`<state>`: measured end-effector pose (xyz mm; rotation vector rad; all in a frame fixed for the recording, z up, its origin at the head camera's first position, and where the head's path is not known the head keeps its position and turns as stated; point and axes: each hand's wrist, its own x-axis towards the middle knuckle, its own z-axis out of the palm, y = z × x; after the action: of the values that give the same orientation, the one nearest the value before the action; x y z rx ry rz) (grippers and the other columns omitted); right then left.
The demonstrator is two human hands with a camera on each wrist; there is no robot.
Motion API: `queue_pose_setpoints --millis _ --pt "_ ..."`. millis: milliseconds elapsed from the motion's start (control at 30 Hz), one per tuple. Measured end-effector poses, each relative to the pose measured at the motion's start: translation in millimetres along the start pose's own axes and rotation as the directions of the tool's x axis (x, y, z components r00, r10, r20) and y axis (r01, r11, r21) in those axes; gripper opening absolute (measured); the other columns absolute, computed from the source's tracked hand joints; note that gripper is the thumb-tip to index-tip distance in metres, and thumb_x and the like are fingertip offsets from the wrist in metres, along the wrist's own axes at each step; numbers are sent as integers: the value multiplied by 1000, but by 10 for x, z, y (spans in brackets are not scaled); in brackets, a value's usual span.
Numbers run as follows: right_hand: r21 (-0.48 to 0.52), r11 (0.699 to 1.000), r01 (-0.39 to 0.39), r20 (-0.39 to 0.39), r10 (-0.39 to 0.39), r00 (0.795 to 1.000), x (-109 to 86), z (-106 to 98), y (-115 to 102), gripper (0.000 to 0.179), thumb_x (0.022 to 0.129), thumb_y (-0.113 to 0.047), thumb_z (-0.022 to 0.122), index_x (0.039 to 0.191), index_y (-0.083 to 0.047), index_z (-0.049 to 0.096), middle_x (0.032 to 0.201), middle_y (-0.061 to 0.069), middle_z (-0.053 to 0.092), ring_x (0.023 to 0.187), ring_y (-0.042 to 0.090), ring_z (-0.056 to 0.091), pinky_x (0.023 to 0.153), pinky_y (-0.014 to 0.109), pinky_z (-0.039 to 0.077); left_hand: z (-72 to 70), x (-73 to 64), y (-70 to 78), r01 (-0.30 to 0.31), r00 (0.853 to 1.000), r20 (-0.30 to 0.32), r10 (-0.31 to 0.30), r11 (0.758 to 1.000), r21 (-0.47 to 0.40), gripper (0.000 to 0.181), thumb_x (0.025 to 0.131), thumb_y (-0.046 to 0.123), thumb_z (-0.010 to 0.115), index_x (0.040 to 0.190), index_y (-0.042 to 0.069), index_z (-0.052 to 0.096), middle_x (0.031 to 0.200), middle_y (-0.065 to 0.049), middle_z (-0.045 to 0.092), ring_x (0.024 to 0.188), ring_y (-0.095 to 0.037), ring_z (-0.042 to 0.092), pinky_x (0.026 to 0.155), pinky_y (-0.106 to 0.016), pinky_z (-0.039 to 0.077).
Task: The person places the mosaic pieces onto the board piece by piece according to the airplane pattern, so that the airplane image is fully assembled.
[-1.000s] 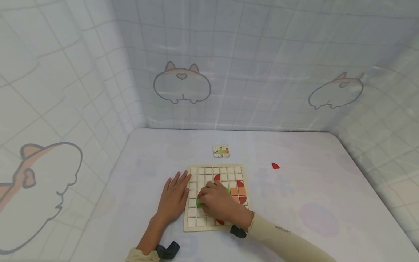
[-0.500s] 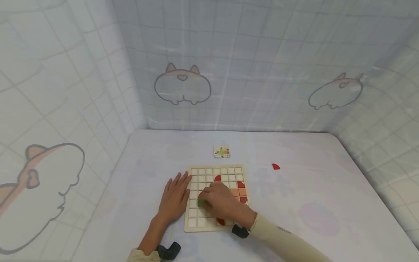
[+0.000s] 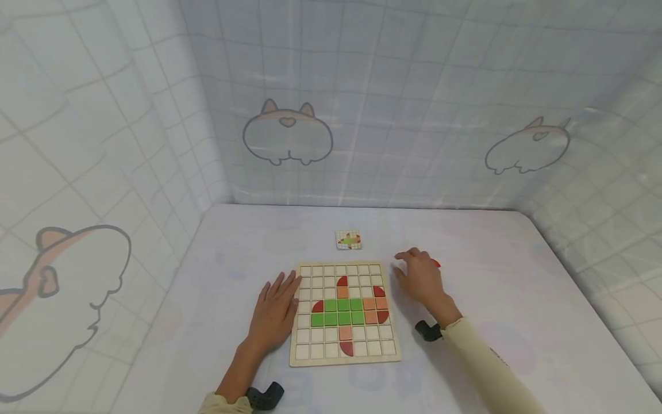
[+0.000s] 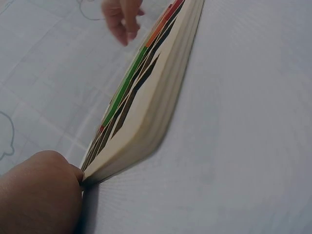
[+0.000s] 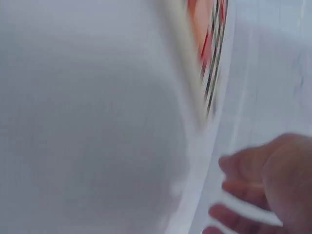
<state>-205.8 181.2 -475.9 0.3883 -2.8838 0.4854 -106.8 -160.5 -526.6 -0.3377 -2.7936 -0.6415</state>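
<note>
A wooden grid board [image 3: 317, 349] lies on the table with flat pieces in its cells. Green squares [image 3: 343, 318] fill its middle, flanked by orange squares [image 3: 370, 303] and red quarter-circles [image 3: 346, 348]. My left hand [image 3: 275, 313] rests flat along the board's left side, fingertips at the edge. Off the right edge is my right hand [image 3: 421, 280], fingers loosely bent and apart, holding nothing. It partly covers a loose red quarter-circle piece [image 3: 437, 263]. In the right wrist view this hand [image 5: 273, 180] is blurred, with nothing between thumb and fingers.
Beyond the board lies a small square card [image 3: 349, 240] printed with a coloured pattern on a grid. Cloth walls with cartoon outlines [image 3: 288, 137] rise at the back and sides of the table [image 3: 248, 230]. Dark wrist mounts [image 3: 266, 397] sit under both forearms.
My right hand has left the board and moved right, close to the loose red piece. The green square it was pressing now lies in a left-hand cell. My left hand stays put.
</note>
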Motion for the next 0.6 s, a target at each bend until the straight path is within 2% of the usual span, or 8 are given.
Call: queue_pose_setpoints --millis 100,167,233,300,367,500,600 --pt "-3 987 -161 11 161 987 34 -80 266 31 90 -17 67 114 2 68 112 24 59 99 42 57 68 54 54 4 -5 -1 4 1000 3 -4 1000 -6 50 102 22 50 150 11 42 157 -6 34 146 -29 22 116 -53 12" --pt "-43 970 -241 49 243 969 36 -122 402 26 92 -16 61 105 6 67 104 25 56 95 45 54 66 55 51 6 -6 -1 6 1000 5 -6 1000 -10 50 102 22 50 150 11 42 157 -6 34 146 -29 22 116 -52 12" --pt "-77 955 -285 84 291 953 35 -139 494 24 92 -15 58 95 8 66 96 25 55 89 45 53 64 54 50 10 -5 1 4 1000 6 -4 1000 -12 50 102 22 49 151 11 42 157 -6 33 146 -29 22 116 -52 12" --pt "-92 952 -291 94 299 950 28 -131 543 23 93 -12 56 87 9 65 88 22 54 83 44 53 64 52 49 14 -4 -3 1 1000 5 0 1000 -12 50 102 22 49 151 11 42 157 -6 33 146 -29 22 116 -52 12" --pt "-75 957 -279 85 285 955 27 -110 566 21 92 -7 57 88 11 68 85 21 56 82 42 56 67 51 50 21 -3 -6 -2 1000 8 2 1000 -15 50 103 22 48 151 11 41 157 -6 33 146 -29 21 116 -52 12" --pt "49 974 -223 72 220 973 47 -90 575 11 90 0 66 94 9 69 86 19 64 80 35 61 72 47 52 35 2 -25 3 1000 10 -2 1000 -6 50 103 23 48 151 11 40 158 -5 32 147 -29 21 117 -52 11" --pt "141 967 -213 102 199 975 63 -85 564 12 88 1 69 99 6 68 89 17 67 78 30 60 71 45 52 44 10 -35 5 1000 12 -5 1000 2 50 103 23 48 151 12 40 158 -4 31 147 -28 20 117 -51 11"
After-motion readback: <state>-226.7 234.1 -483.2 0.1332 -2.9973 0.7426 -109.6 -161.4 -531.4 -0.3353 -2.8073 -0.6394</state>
